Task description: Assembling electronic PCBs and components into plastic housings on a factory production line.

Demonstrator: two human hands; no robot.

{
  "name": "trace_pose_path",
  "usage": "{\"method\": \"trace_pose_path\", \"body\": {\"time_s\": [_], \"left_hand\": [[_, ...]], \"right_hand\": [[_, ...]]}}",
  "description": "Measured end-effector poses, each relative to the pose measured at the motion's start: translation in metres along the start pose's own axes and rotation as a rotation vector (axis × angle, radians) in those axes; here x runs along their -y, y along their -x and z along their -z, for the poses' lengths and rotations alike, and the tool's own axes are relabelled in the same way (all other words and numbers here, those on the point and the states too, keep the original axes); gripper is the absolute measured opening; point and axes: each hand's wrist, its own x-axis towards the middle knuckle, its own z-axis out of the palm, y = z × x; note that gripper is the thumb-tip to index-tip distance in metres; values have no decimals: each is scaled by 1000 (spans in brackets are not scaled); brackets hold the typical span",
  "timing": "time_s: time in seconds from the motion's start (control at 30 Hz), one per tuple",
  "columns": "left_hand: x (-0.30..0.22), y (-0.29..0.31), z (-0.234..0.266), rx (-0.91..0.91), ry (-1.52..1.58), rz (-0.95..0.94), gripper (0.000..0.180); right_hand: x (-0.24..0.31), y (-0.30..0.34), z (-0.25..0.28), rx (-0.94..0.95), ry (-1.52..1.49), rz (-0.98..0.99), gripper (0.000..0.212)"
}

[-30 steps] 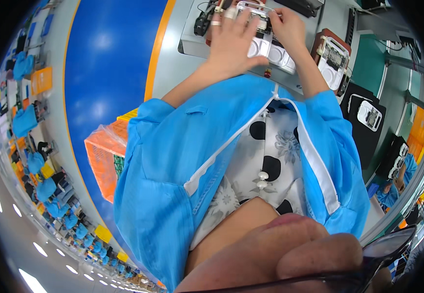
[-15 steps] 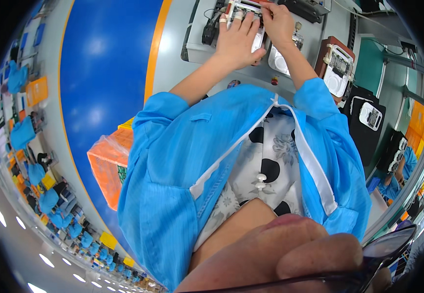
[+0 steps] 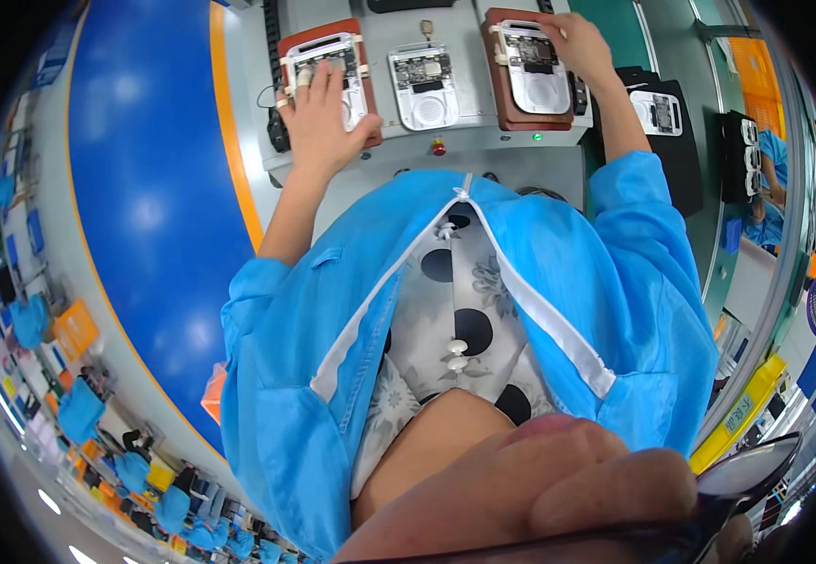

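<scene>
As the left hand point(image 3: 325, 127) spreads its fingers across a white, rounded plastic casing with an exposed circuit board point(image 3: 353, 105), the right hand point(image 3: 580, 49) reaches to the upper right corner of a matching white plastic casing with a dark-chipped board point(image 3: 540, 75). The left hand is unclenched, palm down, with pale covers point(image 3: 305, 77) on some of its fingers; how firmly it presses is impossible to tell. The right hand's thumb and fingers bend together at the casing's edge, and whether they pinch anything cannot be made out.

Each of these two casings lies in its own reddish-brown, rectangular fixture, the left one point(image 3: 317, 36) under the left hand and the right one point(image 3: 535, 122) beside the right hand. Between the fixtures, apart from both, a third white casing with a round speaker grille point(image 3: 425, 89) rests on the pale grey worktop point(image 3: 470, 70). Along the worktop's near edge sit a small red push button point(image 3: 439, 146) and, farther right, a lit green indicator point(image 3: 538, 137).

To the right, another white casing point(image 3: 655, 111) lies on a flat black mat point(image 3: 676, 174). Beyond it, a co-worker's blue sleeve point(image 3: 773, 146) shows beside a black tray holding white parts point(image 3: 752, 155).
</scene>
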Motion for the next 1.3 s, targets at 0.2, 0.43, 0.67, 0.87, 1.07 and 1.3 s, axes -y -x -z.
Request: {"method": "trace_pose_path", "body": {"time_s": [0.2, 0.43, 0.67, 0.87, 1.07, 1.3], "left_hand": [[-19, 16, 10, -238, -8, 35, 73], [-182, -62, -15, -289, 596, -8, 62], [-348, -129, -70, 385, 923, 28, 34], [-465, -112, -115, 605, 998, -224, 54], [-468, -117, -127, 606, 913, -271, 44], [-457, -127, -125, 450, 954, -40, 39]], "right_hand": [[32, -1, 29, -15, -318, -70, 15], [-6, 55, 79, -168, -669, -69, 15], [-84, 181, 127, -104, -725, -401, 17], [-231, 321, 131, -57, -347, -795, 20], [-346, 366, 121, -9, -202, -772, 39], [-314, 204, 86, 240, -183, -821, 47]]}}
